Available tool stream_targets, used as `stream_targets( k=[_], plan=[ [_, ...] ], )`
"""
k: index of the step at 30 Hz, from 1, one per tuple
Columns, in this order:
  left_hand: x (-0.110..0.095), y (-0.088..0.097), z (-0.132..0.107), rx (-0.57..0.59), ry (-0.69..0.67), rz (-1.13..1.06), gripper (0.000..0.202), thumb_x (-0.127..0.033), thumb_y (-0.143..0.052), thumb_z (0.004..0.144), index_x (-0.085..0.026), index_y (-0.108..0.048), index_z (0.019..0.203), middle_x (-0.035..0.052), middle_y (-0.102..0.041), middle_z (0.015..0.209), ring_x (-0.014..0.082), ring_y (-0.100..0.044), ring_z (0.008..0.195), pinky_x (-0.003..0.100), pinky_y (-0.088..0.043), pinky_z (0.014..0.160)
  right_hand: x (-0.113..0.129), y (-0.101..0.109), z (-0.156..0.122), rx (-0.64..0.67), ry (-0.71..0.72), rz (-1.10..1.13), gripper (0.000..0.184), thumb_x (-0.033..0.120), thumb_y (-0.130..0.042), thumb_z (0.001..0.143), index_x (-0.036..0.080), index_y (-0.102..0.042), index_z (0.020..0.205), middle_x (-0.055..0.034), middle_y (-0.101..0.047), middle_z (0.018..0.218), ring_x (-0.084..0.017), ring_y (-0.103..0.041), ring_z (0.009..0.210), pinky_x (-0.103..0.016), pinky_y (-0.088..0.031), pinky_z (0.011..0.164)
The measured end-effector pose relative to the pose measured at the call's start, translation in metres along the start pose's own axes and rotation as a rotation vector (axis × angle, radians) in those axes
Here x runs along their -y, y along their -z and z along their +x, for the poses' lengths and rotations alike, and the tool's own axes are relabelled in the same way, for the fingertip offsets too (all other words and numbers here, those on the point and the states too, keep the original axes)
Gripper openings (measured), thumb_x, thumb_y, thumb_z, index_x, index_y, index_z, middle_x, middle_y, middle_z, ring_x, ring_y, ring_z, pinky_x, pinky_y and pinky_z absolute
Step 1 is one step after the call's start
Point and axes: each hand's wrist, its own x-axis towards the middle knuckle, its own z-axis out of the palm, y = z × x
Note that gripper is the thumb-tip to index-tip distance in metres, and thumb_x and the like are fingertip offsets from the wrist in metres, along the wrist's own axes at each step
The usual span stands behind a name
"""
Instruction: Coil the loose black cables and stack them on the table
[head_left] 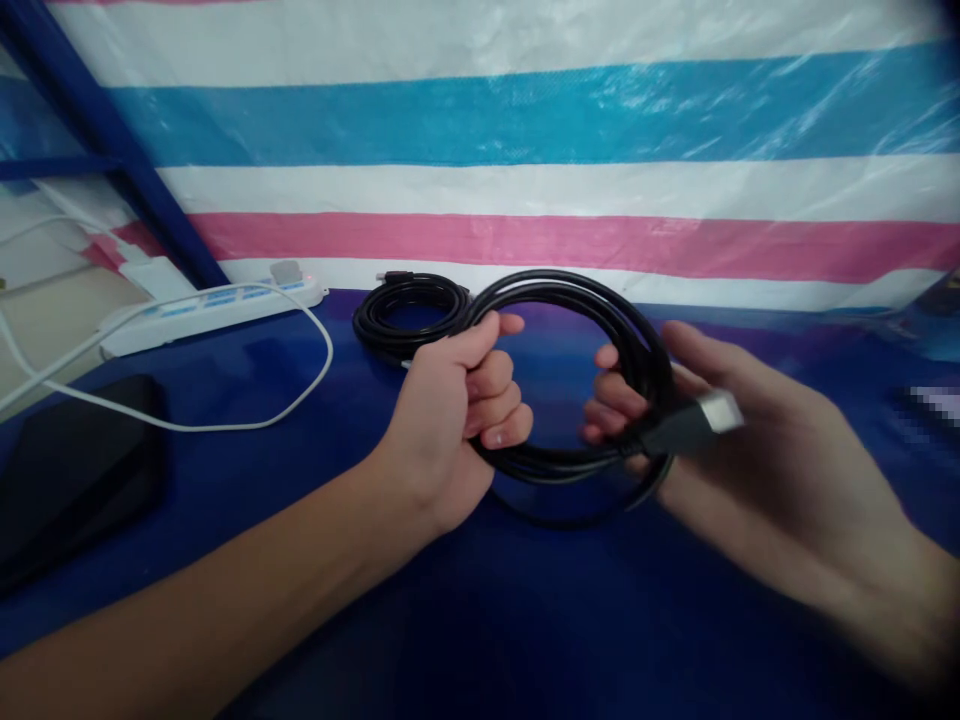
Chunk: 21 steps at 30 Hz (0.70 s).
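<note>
A black HDMI cable [577, 465], wound in a loose coil, is held up above the blue table between my two hands. My left hand [457, 420] is closed in a fist around the coil's left side. On the right side, the fingers of my right hand [757, 460] curl around the loops from behind, while the thumb stands apart from them. The cable's plug [694, 425], with a silver tip blurred by motion, points right across the right palm. Behind my left fist, a second coiled black cable [412, 315] lies on the table, its silver-tipped plug at the top.
A white power strip [217, 318] with a charger [154, 275] plugged in sits at the back left. A white cord [225, 428] loops over the table beside a dark, flat object [86, 470]. A striped plastic sheet [525, 115] hangs behind the blue table [510, 620].
</note>
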Motion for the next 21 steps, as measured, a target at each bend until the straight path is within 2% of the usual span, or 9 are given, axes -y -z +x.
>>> stream_targets(
  k=[4,7,9,11,12,14,16,18,21],
  plan=[
    [0.000,0.000,0.006,-0.038,-0.077,-0.081,0.018,-0.023,-0.038,0.092,-0.016,-0.048,0.080,-0.0096,-0.014,0.044,0.0007,-0.015,0.032,0.013,-0.023,0.035,-0.009,-0.005,-0.005,0.116,0.084,0.095,0.047,0.058,-0.058,0.077,0.017,-0.064,0.098,-0.0061,-0.064,0.092,-0.017,-0.064,0.087,-0.030,-0.055,0.080],
    [0.008,0.000,0.008,-0.057,-0.094,-0.120,0.015,-0.024,-0.038,0.093,-0.017,-0.046,0.083,-0.0094,-0.020,0.045,0.0011,-0.022,0.035,0.013,-0.030,0.039,-0.015,-0.009,-0.007,0.110,0.116,0.038,0.040,0.049,-0.065,0.075,0.022,-0.060,0.104,-0.0048,-0.063,0.095,-0.021,-0.063,0.094,-0.036,-0.055,0.083],
    [0.015,0.000,0.008,-0.056,-0.070,-0.107,0.012,-0.026,-0.040,0.092,-0.018,-0.044,0.084,-0.0087,-0.029,0.048,0.0016,-0.032,0.038,0.014,-0.037,0.045,-0.014,-0.011,-0.006,0.021,0.095,-0.052,0.022,0.037,-0.067,0.076,0.018,-0.060,0.084,-0.0023,-0.060,0.079,-0.015,-0.063,0.083,-0.030,-0.055,0.078],
    [0.021,0.000,0.007,-0.031,-0.016,-0.069,0.013,-0.026,-0.045,0.091,-0.017,-0.043,0.081,-0.0075,-0.037,0.052,0.0023,-0.042,0.045,0.015,-0.045,0.053,-0.010,-0.011,-0.005,-0.066,0.088,-0.119,0.034,0.035,-0.066,0.076,0.013,-0.046,0.060,-0.0002,-0.048,0.060,-0.009,-0.059,0.066,-0.024,-0.055,0.070],
    [0.023,0.001,0.007,-0.008,0.014,-0.048,0.014,-0.025,-0.047,0.090,-0.016,-0.043,0.080,-0.0069,-0.039,0.054,0.0027,-0.046,0.048,0.016,-0.048,0.057,-0.007,-0.011,-0.004,-0.099,0.097,-0.136,0.040,0.035,-0.067,0.076,0.012,-0.041,0.056,0.0012,-0.040,0.054,-0.007,-0.054,0.057,-0.022,-0.054,0.065],
    [0.024,0.001,0.006,0.072,0.060,-0.009,0.012,-0.023,-0.049,0.088,-0.015,-0.046,0.080,-0.0067,-0.040,0.056,0.0026,-0.048,0.051,0.018,-0.051,0.063,0.002,-0.008,-0.004,-0.126,0.125,-0.165,0.032,0.031,-0.070,0.072,0.015,-0.044,0.060,0.0050,-0.026,0.047,-0.003,-0.039,0.042,-0.019,-0.049,0.051],
    [0.020,0.002,0.004,0.175,0.071,0.030,0.006,-0.020,-0.049,0.088,-0.015,-0.049,0.085,-0.0074,-0.037,0.055,0.0018,-0.046,0.049,0.019,-0.052,0.063,0.012,-0.002,-0.004,-0.079,0.117,-0.227,0.020,0.023,-0.073,0.066,0.020,-0.053,0.071,0.0079,-0.016,0.044,-0.001,-0.025,0.034,-0.015,-0.039,0.038],
    [0.015,0.003,0.002,0.268,0.074,0.088,0.003,-0.017,-0.048,0.087,-0.016,-0.051,0.088,-0.0079,-0.035,0.054,0.0010,-0.042,0.045,0.019,-0.051,0.060,0.020,0.005,-0.005,0.007,0.064,-0.312,0.022,0.022,-0.074,0.062,0.023,-0.056,0.076,0.0091,-0.015,0.041,0.000,-0.020,0.031,-0.015,-0.031,0.032],
    [0.005,0.006,0.000,0.374,0.095,0.195,0.004,-0.017,-0.049,0.086,-0.018,-0.052,0.088,-0.0080,-0.035,0.054,0.0000,-0.035,0.040,0.015,-0.044,0.049,0.029,0.014,-0.006,0.093,-0.077,-0.397,0.023,0.024,-0.074,0.063,0.024,-0.055,0.077,0.0098,-0.020,0.038,0.000,-0.017,0.031,-0.014,-0.026,0.031]
  ],
)
